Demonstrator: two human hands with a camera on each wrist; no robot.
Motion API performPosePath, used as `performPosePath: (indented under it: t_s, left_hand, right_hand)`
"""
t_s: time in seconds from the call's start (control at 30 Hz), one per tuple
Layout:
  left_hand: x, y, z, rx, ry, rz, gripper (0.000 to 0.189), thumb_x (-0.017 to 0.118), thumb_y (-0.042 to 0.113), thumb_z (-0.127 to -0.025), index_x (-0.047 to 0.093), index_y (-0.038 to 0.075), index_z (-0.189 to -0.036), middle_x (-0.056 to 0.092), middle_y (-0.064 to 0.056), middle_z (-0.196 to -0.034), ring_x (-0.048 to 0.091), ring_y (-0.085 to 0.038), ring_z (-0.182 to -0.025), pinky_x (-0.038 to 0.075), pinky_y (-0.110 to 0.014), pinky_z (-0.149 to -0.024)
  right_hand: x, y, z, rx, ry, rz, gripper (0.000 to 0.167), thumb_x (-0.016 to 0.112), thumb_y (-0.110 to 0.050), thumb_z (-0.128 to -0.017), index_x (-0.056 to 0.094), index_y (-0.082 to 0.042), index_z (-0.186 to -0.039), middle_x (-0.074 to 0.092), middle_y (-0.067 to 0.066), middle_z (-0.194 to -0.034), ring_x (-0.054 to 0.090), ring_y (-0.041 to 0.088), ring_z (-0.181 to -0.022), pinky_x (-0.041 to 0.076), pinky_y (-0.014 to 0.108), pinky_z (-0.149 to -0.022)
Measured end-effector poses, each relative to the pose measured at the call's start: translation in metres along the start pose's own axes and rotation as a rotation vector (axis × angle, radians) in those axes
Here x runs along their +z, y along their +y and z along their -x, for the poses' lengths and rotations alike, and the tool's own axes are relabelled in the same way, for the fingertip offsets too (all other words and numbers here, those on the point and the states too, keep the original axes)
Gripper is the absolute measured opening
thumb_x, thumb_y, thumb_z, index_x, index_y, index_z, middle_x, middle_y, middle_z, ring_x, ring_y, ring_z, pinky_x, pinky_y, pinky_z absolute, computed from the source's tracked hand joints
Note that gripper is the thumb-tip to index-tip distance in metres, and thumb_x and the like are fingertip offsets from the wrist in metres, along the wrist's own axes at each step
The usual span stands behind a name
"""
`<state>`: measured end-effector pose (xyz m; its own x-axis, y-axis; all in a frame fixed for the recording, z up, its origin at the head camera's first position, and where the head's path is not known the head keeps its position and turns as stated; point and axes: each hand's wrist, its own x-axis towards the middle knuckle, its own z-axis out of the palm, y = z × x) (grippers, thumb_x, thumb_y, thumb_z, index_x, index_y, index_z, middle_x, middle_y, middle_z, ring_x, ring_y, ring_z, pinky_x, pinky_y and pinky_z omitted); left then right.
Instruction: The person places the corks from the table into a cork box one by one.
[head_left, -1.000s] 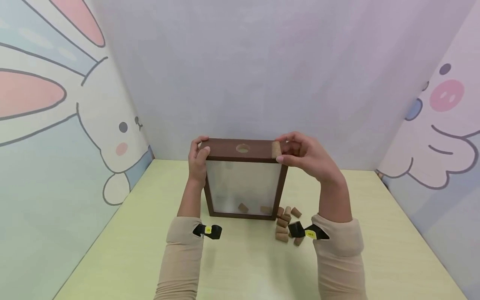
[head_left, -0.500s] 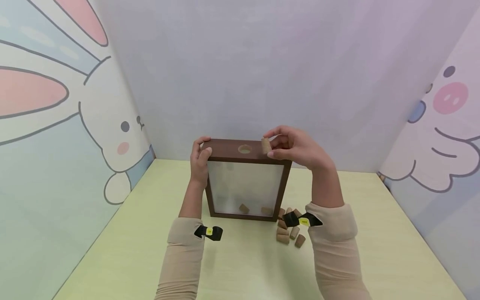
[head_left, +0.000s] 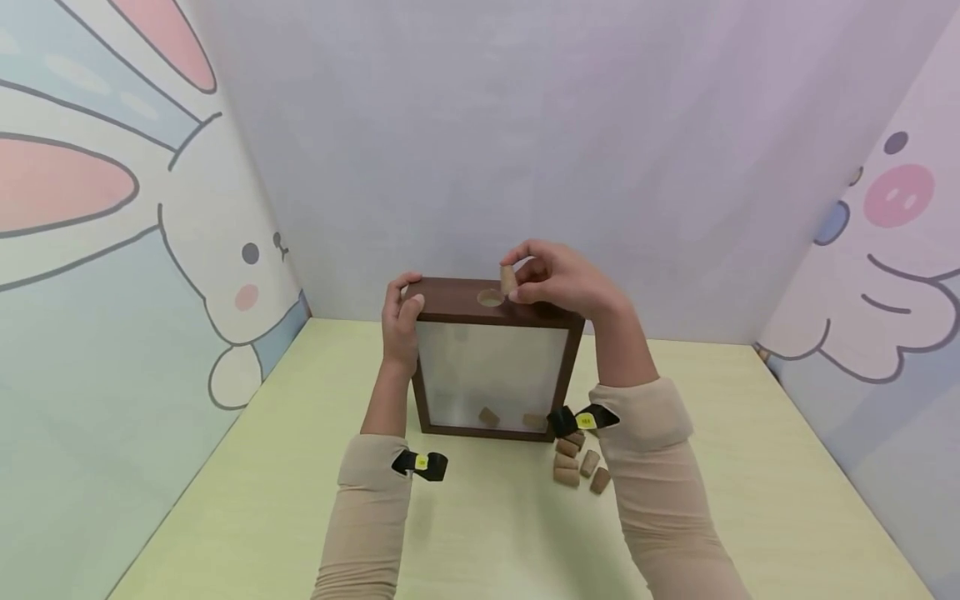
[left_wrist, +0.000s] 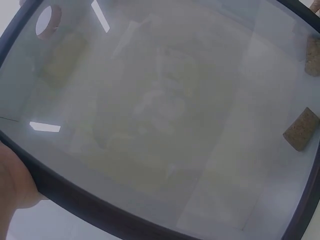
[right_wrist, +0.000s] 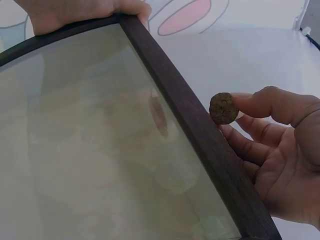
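A dark brown frame box (head_left: 450, 310) with a clear front pane stands upright on the table, a round hole (head_left: 491, 297) in its top. My left hand (head_left: 401, 321) grips the box's upper left corner, thumb on the front edge and fingers over the top. Between thumb and fingers my right hand (head_left: 566, 279) pinches a cork (head_left: 508, 280), held just right of the hole. The right wrist view shows the round end of this cork (right_wrist: 223, 108) beside the frame's dark edge. Two corks lie inside at the bottom, one tilted cork (left_wrist: 302, 129) and one near the right side (head_left: 535, 422).
Several loose corks (head_left: 567, 477) lie on the pale yellow table (head_left: 480, 517) by the box's lower right corner, some hidden behind the right wrist's black strap. A grey-white wall (head_left: 480, 150) rises behind the box, and cartoon-printed panels stand at both sides.
My right hand has carried the cork leftward along the box top, from the right end to beside the hole. The left hand keeps its grip on the corner.
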<state>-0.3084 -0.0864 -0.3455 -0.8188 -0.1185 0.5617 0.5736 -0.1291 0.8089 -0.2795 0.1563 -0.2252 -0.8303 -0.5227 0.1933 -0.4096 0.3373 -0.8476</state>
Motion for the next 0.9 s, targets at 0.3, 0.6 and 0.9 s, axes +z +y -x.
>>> performPosePath:
  t_s: [0.3,0.6,0.9]
  left_hand:
    - [0.001,-0.002,-0.002,0.009,-0.008,-0.007,0.05,0.046,0.028,-0.083,0.045,0.001,-0.125,0.042,-0.006,-0.124,0.037,-0.016,-0.098,0.027,-0.034,-0.085]
    - [0.002,-0.004,0.002,0.008,-0.001,-0.01,0.052,0.046,0.031,-0.083,0.045,0.001,-0.125,0.043,-0.005,-0.125,0.039,-0.016,-0.1,0.027,-0.034,-0.085]
    - [-0.001,0.0,-0.002,0.017,-0.004,-0.033,0.05,0.045,0.03,-0.083,0.046,0.002,-0.125,0.041,-0.008,-0.132,0.037,-0.015,-0.114,0.026,-0.035,-0.092]
  right_hand:
    - [0.0,-0.005,-0.023,0.04,-0.099,-0.158,0.038,0.055,0.007,-0.084,0.047,0.001,-0.12,0.059,0.023,-0.093,0.055,0.036,-0.082,0.044,0.038,-0.074]
    - [-0.002,0.005,-0.036,0.136,-0.093,-0.148,0.023,0.059,0.007,-0.082,0.046,0.001,-0.1,0.06,0.016,-0.087,0.048,0.025,-0.068,0.038,0.033,-0.064]
    - [-0.005,-0.002,-0.049,0.208,-0.197,-0.078,0.021,0.062,0.004,-0.082,0.049,-0.001,-0.098,0.054,0.013,-0.084,0.04,0.022,-0.068,0.034,0.032,-0.063]
